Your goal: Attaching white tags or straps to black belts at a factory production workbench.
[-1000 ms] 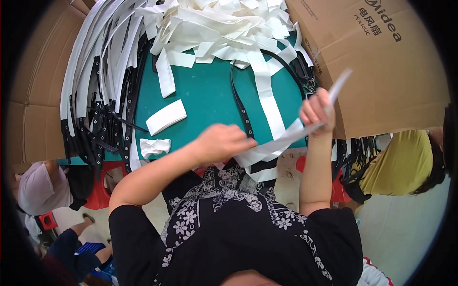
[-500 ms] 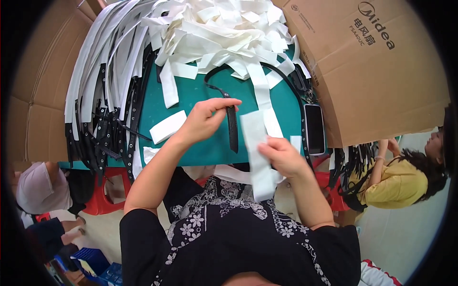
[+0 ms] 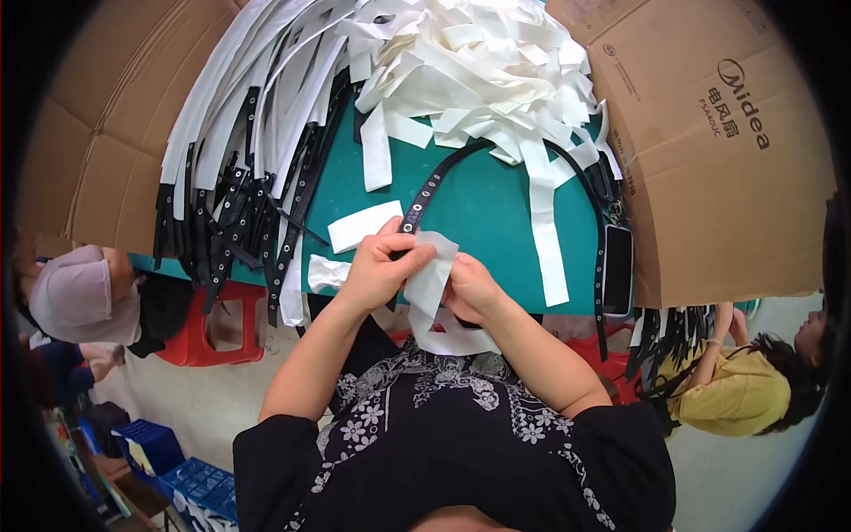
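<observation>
My left hand (image 3: 386,266) is closed on a black belt with metal eyelets (image 3: 428,189), near its end, with the thumb pressing a white strip (image 3: 432,269) against it. The belt arcs away over the green table and comes back down on the right side. Beside it, my right hand (image 3: 472,289) pinches the white strip, whose lower part loops below both hands in front of my shirt. The belt's end is hidden behind my left hand and the strip. A folded white piece (image 3: 364,227) and a crumpled white piece (image 3: 329,273) lie left of my left hand.
A heap of white strips (image 3: 479,75) covers the table's far part. Left of it hang many white-wrapped black belts (image 3: 288,204). Cardboard (image 3: 700,177) stands on both sides, with a phone (image 3: 618,270) at the right edge. Other people sit at left and right.
My left hand has shifted its hold to near the belt's end. The white strip in my right hand has moved left and now meets the belt at my left hand. The view has shifted slightly.
</observation>
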A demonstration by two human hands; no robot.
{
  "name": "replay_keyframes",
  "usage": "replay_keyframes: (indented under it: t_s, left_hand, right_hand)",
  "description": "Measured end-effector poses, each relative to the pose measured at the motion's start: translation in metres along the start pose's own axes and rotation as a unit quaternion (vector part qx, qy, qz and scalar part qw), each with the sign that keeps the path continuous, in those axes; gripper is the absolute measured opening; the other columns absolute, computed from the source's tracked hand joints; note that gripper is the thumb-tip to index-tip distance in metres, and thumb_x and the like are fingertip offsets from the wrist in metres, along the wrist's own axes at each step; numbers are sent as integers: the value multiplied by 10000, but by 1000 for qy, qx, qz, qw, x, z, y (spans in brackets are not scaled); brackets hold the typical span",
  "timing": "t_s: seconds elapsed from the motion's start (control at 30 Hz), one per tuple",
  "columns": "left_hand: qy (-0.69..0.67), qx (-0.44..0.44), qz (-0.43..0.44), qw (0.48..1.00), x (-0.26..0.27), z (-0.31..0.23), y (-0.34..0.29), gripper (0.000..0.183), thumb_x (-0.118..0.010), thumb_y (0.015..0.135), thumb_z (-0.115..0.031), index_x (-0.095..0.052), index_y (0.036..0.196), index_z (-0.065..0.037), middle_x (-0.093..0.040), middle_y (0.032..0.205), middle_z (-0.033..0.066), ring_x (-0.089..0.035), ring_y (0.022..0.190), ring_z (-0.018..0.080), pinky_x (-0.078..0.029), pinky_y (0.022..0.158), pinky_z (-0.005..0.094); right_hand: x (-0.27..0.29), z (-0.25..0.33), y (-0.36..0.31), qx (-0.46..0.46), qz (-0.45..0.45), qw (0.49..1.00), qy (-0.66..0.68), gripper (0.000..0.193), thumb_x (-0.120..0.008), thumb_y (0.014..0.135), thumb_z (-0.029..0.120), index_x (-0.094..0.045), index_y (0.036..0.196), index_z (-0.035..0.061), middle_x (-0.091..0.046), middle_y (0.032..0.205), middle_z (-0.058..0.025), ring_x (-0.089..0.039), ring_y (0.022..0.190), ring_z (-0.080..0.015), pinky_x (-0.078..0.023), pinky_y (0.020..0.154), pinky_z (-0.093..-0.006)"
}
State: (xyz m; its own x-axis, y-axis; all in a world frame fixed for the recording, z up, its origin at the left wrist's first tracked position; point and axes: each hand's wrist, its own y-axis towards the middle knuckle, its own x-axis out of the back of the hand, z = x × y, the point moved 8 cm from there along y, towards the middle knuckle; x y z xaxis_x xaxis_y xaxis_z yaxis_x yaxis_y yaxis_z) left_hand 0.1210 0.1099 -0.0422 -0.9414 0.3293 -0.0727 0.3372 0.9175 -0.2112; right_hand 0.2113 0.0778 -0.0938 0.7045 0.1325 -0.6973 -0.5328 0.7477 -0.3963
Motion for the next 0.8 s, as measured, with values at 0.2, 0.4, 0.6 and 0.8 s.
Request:
replay_keyframes:
  t_s: [0.2,0.4,0.6,0.8]
  left_hand:
    - [-53,-78,-30,995,14,14,-6,140,-729,728,-113,-688,811,-8,-469,915,32,-447,836,124,-391,726,258]
    - [-96,-6,-32,995,21,20,-17,147,-756,687,-109,-696,786,-19,-488,990,40,-459,900,135,-391,780,255]
    - [97,-119,-161,975,58,-20,-63,106,-720,710,-57,-700,808,-21,-617,1043,117,-578,932,149,-453,762,253]
    - [96,-8,-191,977,63,2,-77,133,-699,768,-95,-687,836,19,-649,687,14,-535,607,27,-409,521,174]
  right_hand:
    - [-11,-19,22,21,21,996,86,218,-554,865,145,-549,1033,7,-599,889,-63,-607,756,-150,-515,663,-283]
    - [-22,-19,29,20,23,996,-82,156,-610,814,120,-598,919,5,-604,785,-56,-599,717,-142,-490,577,-261]
    - [26,58,32,149,-96,968,-176,67,-602,816,93,-590,838,31,-633,771,-62,-607,655,-116,-497,587,-232]
    - [-46,109,-12,239,-67,941,-232,118,-559,834,46,-567,941,-2,-636,834,-82,-623,693,-126,-522,628,-252]
